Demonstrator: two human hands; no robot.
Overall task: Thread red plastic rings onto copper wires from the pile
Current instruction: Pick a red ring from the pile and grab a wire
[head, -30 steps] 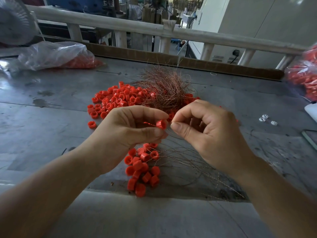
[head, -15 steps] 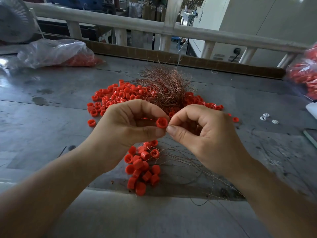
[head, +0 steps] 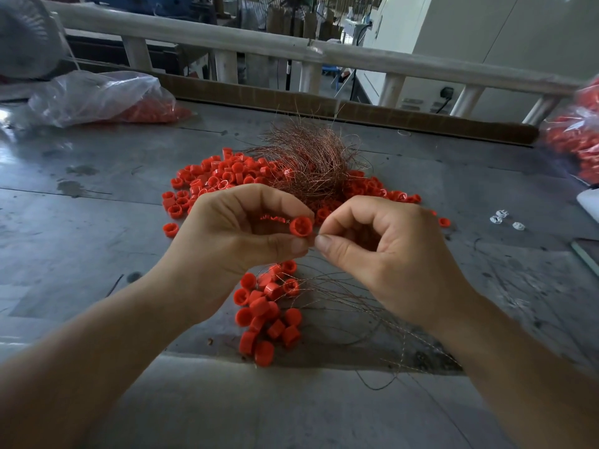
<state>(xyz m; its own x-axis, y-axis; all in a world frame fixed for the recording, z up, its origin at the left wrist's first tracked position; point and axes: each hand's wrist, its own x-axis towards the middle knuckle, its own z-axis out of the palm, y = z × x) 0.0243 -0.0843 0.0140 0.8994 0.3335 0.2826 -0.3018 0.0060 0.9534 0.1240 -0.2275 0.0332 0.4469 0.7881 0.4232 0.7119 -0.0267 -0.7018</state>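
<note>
My left hand (head: 236, 234) pinches a red plastic ring (head: 301, 226) between thumb and forefinger, its open face towards me. Just right of it, my right hand (head: 382, 251) has thumb and forefinger pinched together at the ring's lower edge, on a thin copper wire that is barely visible. Behind my hands lies the pile of loose red rings (head: 227, 175) with a tangled bundle of copper wires (head: 312, 163) on top. Below my hands sits a cluster of rings on wires (head: 267, 312), their wire tails (head: 372, 315) trailing right.
The grey metal table (head: 81, 254) has a clear bag of red rings (head: 97, 98) at the back left and another bag of rings (head: 580, 137) at the right edge. Three small white parts (head: 505, 220) lie at the right. A wooden railing (head: 291, 50) runs behind.
My two hands stay close together with the ring between them. The ring now faces me more openly, and my right fingertips sit slightly lower, at its bottom edge.
</note>
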